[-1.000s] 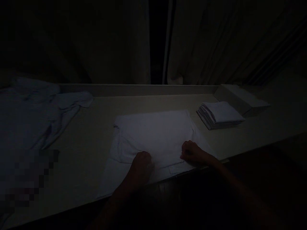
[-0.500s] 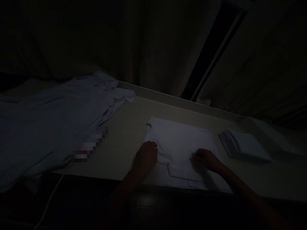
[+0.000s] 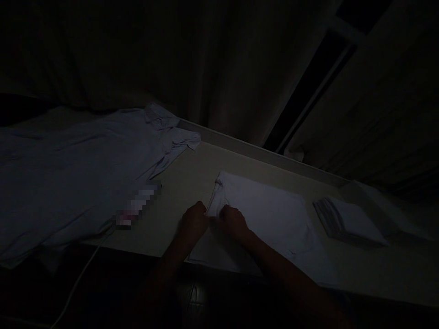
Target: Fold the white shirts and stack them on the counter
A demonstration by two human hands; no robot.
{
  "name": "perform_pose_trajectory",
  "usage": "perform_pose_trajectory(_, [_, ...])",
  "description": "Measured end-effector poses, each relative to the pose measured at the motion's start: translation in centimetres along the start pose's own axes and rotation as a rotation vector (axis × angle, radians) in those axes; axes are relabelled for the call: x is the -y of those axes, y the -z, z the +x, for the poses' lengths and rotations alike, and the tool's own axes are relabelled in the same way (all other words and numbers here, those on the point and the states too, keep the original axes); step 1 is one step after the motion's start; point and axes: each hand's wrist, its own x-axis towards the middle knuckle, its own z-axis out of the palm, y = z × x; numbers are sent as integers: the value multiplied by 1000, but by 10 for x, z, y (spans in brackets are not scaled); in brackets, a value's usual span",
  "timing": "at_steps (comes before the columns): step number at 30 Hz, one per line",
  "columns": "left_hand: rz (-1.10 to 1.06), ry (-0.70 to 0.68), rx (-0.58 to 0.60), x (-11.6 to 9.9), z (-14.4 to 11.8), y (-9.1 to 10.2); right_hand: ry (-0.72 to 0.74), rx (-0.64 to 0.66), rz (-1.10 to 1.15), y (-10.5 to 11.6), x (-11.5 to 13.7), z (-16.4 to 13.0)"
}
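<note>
The scene is very dark. A white shirt [image 3: 265,203], partly folded, lies flat on the pale table in front of me. At its left edge, my left hand [image 3: 197,217] is closed, pinching the cloth. Close beside it, my right hand [image 3: 235,221] also has its fingers closed on the shirt's cloth. The fabric is raised a little between the two hands. A bunched part of the cloth shows at the shirt's far left corner. My right forearm hides some of the shirt's near side.
A larger light shirt [image 3: 75,178] is spread across the table's left. Beside it lies a blurred-out object [image 3: 137,205] with a white cable [image 3: 82,274]. A stack of folded cloth [image 3: 350,221] and a pale box-like thing [image 3: 380,205] stand at right. Curtains [image 3: 219,59] hang behind.
My right hand has moved left across the shirt and closed on its left edge. My left hand has shifted slightly left. The shirt's near edge has been rearranged, and the view has tilted slightly.
</note>
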Motion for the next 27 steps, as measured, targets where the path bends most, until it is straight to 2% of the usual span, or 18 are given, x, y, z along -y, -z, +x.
perform_pose_trajectory(2, [-26, 15, 26, 3, 0, 2, -40, 35, -32, -4, 3, -2])
perform_pose_trajectory(5, [-64, -8, 13, 0, -5, 2, -54, 20, 52, -1, -2, -2])
perform_pose_trajectory(8, [-125, -95, -62, -10, -12, 1, -65, -56, 222, 5, -10, -2])
perform_pose_trajectory(11, [-230, -129, -101, -19, -15, 2, 2, -161, 354, 9, -13, -4])
perform_pose_trajectory(13, [-330, -78, -66, -23, -12, 3, 63, -224, 398, 12, -12, -7])
perform_pose_trajectory(15, [-492, 20, 22, -24, -8, 3, 106, -257, 438, 14, -11, -10])
perform_pose_trajectory(19, [-795, 159, 181, -26, -1, -4, 142, -265, 544, 13, -11, -11])
perform_pose_trajectory(27, [-1006, 187, 168, -28, 2, -19, 178, -203, 711, 7, -16, -9])
